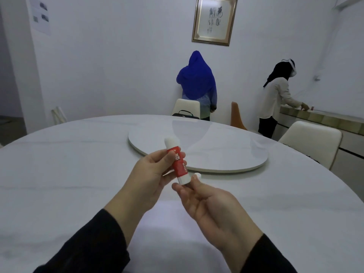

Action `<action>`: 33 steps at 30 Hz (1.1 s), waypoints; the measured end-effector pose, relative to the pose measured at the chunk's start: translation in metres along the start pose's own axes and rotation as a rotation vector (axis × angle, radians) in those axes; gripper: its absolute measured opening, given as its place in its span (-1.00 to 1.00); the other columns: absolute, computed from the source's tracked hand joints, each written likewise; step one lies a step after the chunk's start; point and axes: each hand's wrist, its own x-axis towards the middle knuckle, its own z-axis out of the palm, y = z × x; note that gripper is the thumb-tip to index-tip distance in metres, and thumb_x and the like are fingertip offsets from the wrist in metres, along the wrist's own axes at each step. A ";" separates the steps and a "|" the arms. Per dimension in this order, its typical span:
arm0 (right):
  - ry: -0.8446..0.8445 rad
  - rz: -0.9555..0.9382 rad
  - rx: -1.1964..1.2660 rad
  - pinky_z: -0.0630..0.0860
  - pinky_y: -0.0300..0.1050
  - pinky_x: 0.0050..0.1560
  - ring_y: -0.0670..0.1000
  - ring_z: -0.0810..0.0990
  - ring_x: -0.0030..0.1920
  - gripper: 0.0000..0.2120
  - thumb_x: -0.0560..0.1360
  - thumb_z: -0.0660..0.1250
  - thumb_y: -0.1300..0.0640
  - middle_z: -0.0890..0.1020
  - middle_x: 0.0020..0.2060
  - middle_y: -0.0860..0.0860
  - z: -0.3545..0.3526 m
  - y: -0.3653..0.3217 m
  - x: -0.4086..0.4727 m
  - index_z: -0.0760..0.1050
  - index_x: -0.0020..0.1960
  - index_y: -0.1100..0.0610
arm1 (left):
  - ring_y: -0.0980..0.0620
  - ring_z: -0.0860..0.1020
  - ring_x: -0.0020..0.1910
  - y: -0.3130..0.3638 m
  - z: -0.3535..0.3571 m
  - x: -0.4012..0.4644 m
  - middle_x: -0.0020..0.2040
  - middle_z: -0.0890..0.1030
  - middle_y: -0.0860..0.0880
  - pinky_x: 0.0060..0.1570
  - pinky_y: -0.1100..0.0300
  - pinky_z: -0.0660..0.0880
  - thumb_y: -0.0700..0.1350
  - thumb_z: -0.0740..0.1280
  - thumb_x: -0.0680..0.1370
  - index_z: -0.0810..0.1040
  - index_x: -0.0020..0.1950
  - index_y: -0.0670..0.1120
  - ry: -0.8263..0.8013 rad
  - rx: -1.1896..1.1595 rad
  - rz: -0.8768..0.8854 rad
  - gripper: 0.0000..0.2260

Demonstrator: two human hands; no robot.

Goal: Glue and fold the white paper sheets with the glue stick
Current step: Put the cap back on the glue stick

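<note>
Glue stick (176,162) is up in the air over the round white table (59,174), so we're basically at the prep stage. Our left hand (151,172) has its fingers curled round the red barrel, thumb across the label. Our right hand (208,203) sits under the white bottom end, thumb and fingertips touching or pinching it, probably to twist. Hard to tell how firm that grip is. The top looks white and rounded; can't say for sure if that's cap or bare glue, though a small white cap-like thing (197,175) lies on the table just behind.

White paper (167,223) lies flat below our wrists, near the table edge.

Risks as we see them: winding out too much glue so it snaps or smears, or dropping the stick onto the sheet and leaving a blob where we don't want one.
</note>
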 end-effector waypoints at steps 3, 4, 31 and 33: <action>-0.039 -0.012 0.128 0.66 -0.15 -0.31 0.13 0.71 -0.29 -0.84 0.45 0.33 0.34 0.66 -0.25 0.28 -0.001 0.012 0.009 0.58 -0.15 0.47 | 0.04 0.67 -0.26 0.001 -0.006 0.000 -0.22 0.71 -0.07 -0.27 0.23 0.61 -0.12 0.34 0.31 0.62 -0.08 -0.18 -0.003 -0.012 0.002 -0.75; -0.035 -0.052 0.104 0.66 -0.16 -0.28 0.11 0.71 -0.29 -0.86 0.38 0.37 0.35 0.67 -0.25 0.26 -0.001 0.014 0.011 0.60 -0.16 0.45 | 0.04 0.67 -0.27 0.001 -0.006 0.000 -0.23 0.71 -0.08 -0.28 0.23 0.61 -0.13 0.34 0.30 0.62 -0.08 -0.19 0.002 -0.015 0.008 -0.76; -0.004 -0.171 -0.073 0.61 -0.08 -0.03 0.11 0.69 -0.15 -0.72 0.43 0.38 0.14 0.65 -0.16 0.21 -0.006 0.031 0.015 0.52 0.06 0.30 | 0.01 0.67 -0.23 -0.005 -0.014 -0.002 -0.20 0.72 -0.09 -0.24 0.24 0.61 -0.12 0.39 0.28 0.67 -0.16 -0.16 -0.010 0.073 0.022 -0.80; -0.019 -0.116 -0.029 0.66 -0.12 -0.18 0.11 0.72 -0.25 -0.68 0.52 0.26 0.07 0.69 -0.28 0.22 -0.006 0.030 0.014 0.53 -0.02 0.36 | 0.02 0.67 -0.22 -0.004 -0.016 -0.002 -0.21 0.72 -0.07 -0.24 0.24 0.61 -0.10 0.38 0.28 0.66 -0.13 -0.16 -0.005 0.075 0.015 -0.78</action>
